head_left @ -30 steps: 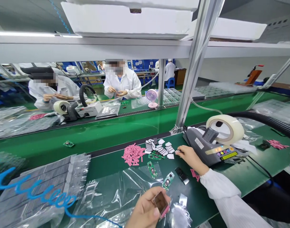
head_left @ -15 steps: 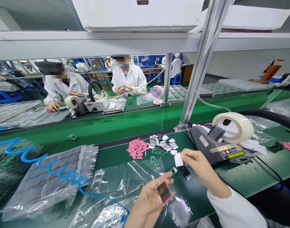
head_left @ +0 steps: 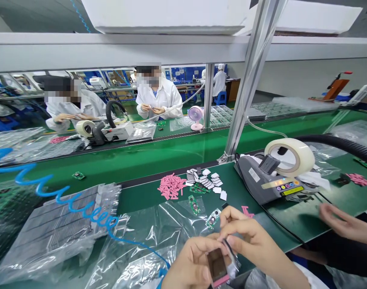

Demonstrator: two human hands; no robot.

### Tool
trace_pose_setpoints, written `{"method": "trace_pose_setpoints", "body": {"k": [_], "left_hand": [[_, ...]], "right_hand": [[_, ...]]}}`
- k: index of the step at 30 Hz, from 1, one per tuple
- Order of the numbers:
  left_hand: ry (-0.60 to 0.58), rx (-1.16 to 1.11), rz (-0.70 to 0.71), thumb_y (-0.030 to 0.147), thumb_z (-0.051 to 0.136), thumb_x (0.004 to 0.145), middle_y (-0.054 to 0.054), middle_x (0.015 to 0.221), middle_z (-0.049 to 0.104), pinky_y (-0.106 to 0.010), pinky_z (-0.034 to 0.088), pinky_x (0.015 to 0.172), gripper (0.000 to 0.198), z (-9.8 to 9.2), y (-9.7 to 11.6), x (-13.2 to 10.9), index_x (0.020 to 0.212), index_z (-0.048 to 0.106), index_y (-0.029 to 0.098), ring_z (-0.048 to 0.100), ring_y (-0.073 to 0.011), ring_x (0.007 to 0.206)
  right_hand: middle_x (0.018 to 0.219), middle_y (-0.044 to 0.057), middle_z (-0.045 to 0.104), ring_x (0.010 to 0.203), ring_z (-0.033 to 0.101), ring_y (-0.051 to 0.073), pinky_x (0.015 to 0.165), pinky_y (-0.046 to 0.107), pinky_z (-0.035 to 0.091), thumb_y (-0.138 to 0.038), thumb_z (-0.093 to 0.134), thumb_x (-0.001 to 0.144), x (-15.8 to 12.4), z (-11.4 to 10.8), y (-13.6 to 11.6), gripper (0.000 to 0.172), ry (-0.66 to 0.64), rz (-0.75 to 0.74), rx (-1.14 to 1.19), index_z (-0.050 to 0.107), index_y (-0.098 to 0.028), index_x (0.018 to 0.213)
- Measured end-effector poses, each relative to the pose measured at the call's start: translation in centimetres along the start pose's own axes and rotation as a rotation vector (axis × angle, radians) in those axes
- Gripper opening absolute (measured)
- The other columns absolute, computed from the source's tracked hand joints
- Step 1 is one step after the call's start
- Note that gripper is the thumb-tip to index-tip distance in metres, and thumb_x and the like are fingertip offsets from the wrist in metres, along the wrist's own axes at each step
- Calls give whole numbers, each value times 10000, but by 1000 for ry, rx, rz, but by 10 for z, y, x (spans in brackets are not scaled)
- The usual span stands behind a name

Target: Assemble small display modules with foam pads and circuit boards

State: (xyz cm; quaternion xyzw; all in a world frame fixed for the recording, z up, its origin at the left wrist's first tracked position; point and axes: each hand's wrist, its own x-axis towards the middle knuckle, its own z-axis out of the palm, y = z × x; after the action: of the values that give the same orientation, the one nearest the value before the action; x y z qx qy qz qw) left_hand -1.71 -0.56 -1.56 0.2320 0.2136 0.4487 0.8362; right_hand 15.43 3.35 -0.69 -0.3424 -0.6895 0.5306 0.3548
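My left hand (head_left: 187,265) is closed on a small pink-framed module (head_left: 217,268) with a dark screen, low in the middle of the view. My right hand (head_left: 246,237) pinches a small white piece (head_left: 231,253) against the module's right edge. Beyond my hands, on the green bench, lie a pile of pink pads (head_left: 170,186), a heap of small white pieces (head_left: 205,178) and green circuit boards (head_left: 194,204), one of them (head_left: 212,220) just beyond my fingers.
A grey tape dispenser (head_left: 270,182) with a white tape roll (head_left: 290,156) stands at right. Another person's hand (head_left: 342,222) reaches in at far right. Bagged trays (head_left: 51,228) and a blue coiled cable (head_left: 65,200) lie at left. Co-workers in white coats (head_left: 159,98) sit beyond the conveyor (head_left: 159,154).
My right hand took a white piece from the heap and brought it back to the module in my left hand. Another person's hand has appeared at the right.
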Motion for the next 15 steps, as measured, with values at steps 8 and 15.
{"method": "trace_pose_setpoints", "body": {"k": [8,15], "left_hand": [[100,64,18,345,856,487,-45,917,581,-246,442,797,384,9,3,-1,808,763,155,570,-176,877],[30,79,-35,365,863,468,-60,1089,573,-297,394,920,384,1,4,-2,802,766,204,551,-200,979]], "right_hand": [[817,4,635,751,583,127,674,210,485,-423,508,891,-7,6,-9,215,210,-146,-140,651,-289,981],[720,-17,690,686,626,133,629,212,519,-233,620,811,-4,2,-16,133,290,-142,-330,703,-290,899]]}}
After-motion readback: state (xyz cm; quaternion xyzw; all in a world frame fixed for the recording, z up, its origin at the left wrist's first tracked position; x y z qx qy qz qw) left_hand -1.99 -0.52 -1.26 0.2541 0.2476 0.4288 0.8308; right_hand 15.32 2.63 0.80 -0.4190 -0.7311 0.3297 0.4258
